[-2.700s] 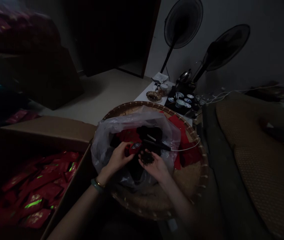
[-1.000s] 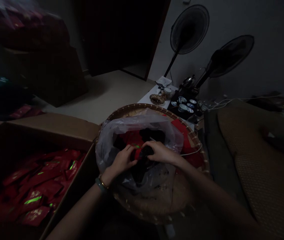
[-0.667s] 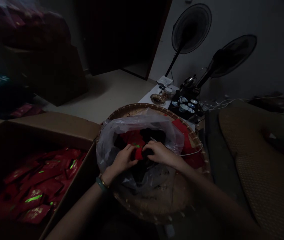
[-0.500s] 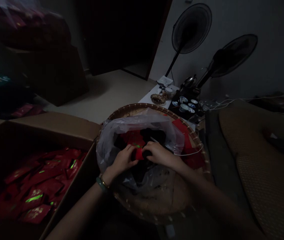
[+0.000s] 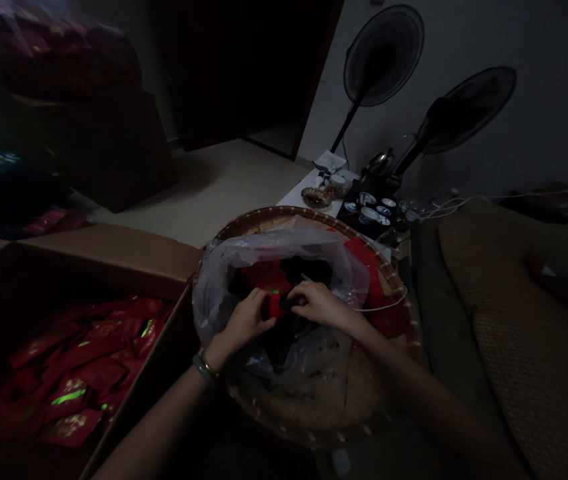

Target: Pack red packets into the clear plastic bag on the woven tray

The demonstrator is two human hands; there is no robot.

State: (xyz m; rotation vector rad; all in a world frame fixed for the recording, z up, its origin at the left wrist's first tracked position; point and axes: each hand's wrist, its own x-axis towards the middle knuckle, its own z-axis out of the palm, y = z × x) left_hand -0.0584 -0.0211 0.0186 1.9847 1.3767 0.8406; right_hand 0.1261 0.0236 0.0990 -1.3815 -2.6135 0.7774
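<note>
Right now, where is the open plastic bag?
In the head view, the plastic bag is mid-frame, on the round woven tray, right of the cardboard box, with the left hand and right hand at its opening.

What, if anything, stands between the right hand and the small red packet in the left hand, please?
Nothing visible: the right hand is close beside the small red packet, which the left hand holds at the translucent plastic bag. Dimness leaves contact unclear.

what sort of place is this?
Probably a dim room in a home, though I can't be sure: two round black standing fans, small blue-and-white ceramic-looking cups on a low surface, and a large brown woven mat on the right.
</note>
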